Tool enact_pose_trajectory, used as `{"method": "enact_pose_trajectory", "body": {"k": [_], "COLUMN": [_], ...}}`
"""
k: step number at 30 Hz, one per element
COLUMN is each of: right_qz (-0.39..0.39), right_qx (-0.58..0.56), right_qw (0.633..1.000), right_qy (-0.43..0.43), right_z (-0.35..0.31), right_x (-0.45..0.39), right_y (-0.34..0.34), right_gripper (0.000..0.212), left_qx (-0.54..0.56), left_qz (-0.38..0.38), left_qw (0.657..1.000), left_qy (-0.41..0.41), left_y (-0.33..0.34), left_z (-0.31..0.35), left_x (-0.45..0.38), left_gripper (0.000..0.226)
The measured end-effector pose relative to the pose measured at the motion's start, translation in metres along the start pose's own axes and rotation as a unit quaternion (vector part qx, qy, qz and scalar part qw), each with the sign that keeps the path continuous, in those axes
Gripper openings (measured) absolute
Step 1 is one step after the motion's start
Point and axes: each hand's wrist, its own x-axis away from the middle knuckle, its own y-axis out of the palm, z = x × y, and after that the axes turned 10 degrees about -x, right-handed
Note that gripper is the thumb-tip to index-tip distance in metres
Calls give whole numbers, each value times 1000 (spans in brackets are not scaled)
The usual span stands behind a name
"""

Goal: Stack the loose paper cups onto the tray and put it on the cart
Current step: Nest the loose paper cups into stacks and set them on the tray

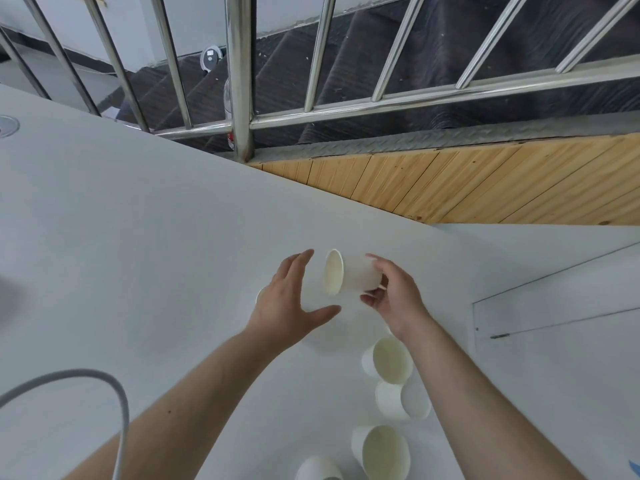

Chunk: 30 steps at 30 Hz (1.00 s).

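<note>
My right hand [394,296] grips a white paper cup [349,276] by its base, tipped on its side with the mouth facing left. My left hand [289,304] hovers just left of the cup's mouth, fingers straight and spread, holding nothing. A sliver of another white cup [259,295] peeks out behind the left hand. Several loose white cups lie on the white table [138,237] below my right wrist: one open-mouthed [389,360], one with its base showing [403,400], one large open one [382,452], and one at the bottom edge [318,470]. No tray or cart is in view.
A grey cable [114,393] loops over the table at lower left. Beyond the table's far edge run a wooden panel [485,178], a steel railing [239,77] and dark stairs. A second white surface [561,306] with seams lies at right.
</note>
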Motion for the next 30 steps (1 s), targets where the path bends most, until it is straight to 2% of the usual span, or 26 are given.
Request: {"method": "enact_pose_trajectory", "body": {"k": [3,7,9,11,13,17,18,21,24,30], "right_qz": [-54,-79,-55,-13,-13,-66,-67,-49,-10,28], "right_qx": [-74,-82,23,144,185,226,240,290,334,374], "right_qw": [992,987,997,988,975,964,960,949,936,922], "right_qy": [83,111,49,-58,-123,-124,-125,-113,-109,-98], "right_z": [8,16,18,18,18,23,26,36,45,50], "right_x": [14,23,27,33,38,43,42,35,28,21], "right_y": [2,0,0,1,3,10,10,9,6,-2], "right_gripper": [23,26,23,17,14,5,10,23,26,24], "left_qx": [49,57,30,-31,-95,-142,-145,-160,-176,-296], "left_qz": [14,28,32,20,-3,-22,-29,-42,-54,-103], "left_qw": [998,997,998,997,992,986,985,981,979,950], "left_qy": [36,44,52,69,78,86,89,99,92,12], "left_y": [1,2,2,3,4,9,11,16,19,15], "left_z": [7,12,12,9,8,11,10,7,3,-15], "left_x": [1,6,7,7,7,9,9,9,9,5], "left_gripper": [95,78,77,80,82,86,87,86,87,84]}}
